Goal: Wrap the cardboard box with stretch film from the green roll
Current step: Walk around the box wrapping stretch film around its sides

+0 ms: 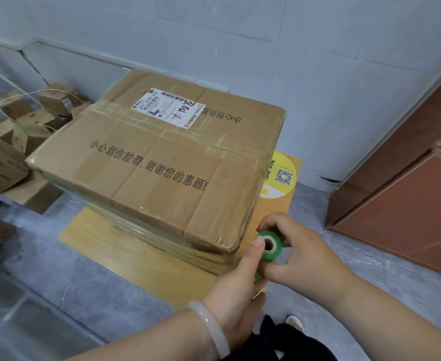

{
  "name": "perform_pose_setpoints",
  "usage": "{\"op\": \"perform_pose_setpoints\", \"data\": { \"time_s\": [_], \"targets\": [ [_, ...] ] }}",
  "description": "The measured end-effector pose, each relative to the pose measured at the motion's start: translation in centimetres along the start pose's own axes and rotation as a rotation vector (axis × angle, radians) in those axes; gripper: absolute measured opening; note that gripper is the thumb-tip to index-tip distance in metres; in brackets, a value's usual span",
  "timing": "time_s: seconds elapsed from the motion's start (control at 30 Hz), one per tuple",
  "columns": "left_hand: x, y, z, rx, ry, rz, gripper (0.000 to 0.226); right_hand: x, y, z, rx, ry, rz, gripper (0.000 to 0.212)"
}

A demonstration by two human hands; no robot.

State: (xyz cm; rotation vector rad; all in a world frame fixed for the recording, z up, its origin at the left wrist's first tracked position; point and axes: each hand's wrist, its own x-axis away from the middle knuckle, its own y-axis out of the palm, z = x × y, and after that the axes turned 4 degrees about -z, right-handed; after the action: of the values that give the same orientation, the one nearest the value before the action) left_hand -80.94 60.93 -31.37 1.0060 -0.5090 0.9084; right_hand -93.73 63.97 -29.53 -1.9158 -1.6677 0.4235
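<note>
— Starting left of the cardboard box point(157, 157): a heap of small cartons point(11, 131) crowds that side, so there's little room to pass.

— And the box itself?

— Big, stiff and taped shut, probably heavy. It sits on a flat board point(136, 256) on the floor point(71, 269). Glossy bands of stretch film point(175, 241) seem to lie along its near side. I'd carry the film round it rather than lift it.

— Where's the roll?

— The green roll point(269, 246) is just beside the box's near right corner. It's small, light and hollow-cored; the film should be thin, clingy and easily torn on the corners. The left hand point(236, 280) pinches it, thumb on the end rim. The right hand point(306, 252) curls its fingers round the far side.

— Room to the right?

— There's a strip of floor, then a reddish cabinet point(396, 217). The wall point(318, 74) stands close behind the box.
</note>
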Motion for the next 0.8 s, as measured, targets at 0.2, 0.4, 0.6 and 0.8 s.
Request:
{"op": "perform_pose_setpoints", "data": {
  "time_s": [0.2, 0.4, 0.6, 0.8],
  "targets": [
    [-1.8, 3.0, -1.7, 0.151, 0.217, 0.073, 0.083, -2.6, -2.1, 2.2, 0.219, -0.166, -0.072, 0.030],
    [-3.0, 7.2, -1.9, 0.471, 0.454, 0.221, 0.053, -4.6, -4.3, 3.8, 0.063, -0.332, -0.315, 0.037],
    [-3.4, 9.6, -2.0, 0.605, 0.567, 0.299, 0.057, -6.6, -5.3, 4.5, 0.186, -0.502, -0.389, 0.041],
    [-4.8, 10.6, -1.6, 0.572, 0.544, 0.230, 0.051, -8.2, -5.9, 4.9, 0.157, -0.359, -0.305, 0.046]
  ]
}}
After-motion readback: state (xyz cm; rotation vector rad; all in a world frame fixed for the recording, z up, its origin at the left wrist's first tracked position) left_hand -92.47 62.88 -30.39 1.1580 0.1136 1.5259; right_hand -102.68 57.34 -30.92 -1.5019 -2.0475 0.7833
